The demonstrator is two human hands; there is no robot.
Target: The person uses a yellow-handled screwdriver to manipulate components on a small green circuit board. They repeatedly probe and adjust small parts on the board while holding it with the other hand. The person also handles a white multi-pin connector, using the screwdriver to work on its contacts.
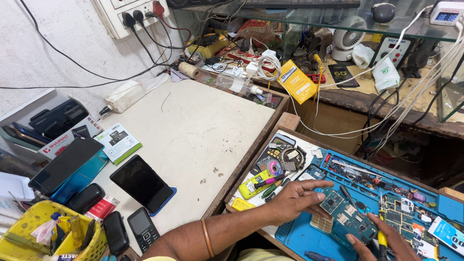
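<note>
Matt blue rubber mat (pixel 299 237); glossy glass phone (pixel 141 182).

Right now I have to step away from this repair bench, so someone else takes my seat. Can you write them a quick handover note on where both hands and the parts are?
Left hand: open, fingers spread, pressing on the green phone circuit board that lies on the blue silicone work mat.
Right hand: at the board's lower right edge, gripping a yellow-handled tool; its tip is hidden.
Nearby: a second green board to the right, a yellow marker pen to the left on the tray.
Done: board is out of its phone and bare.
Left: cannot tell which part is being worked; nothing looks reassembled.
</note>
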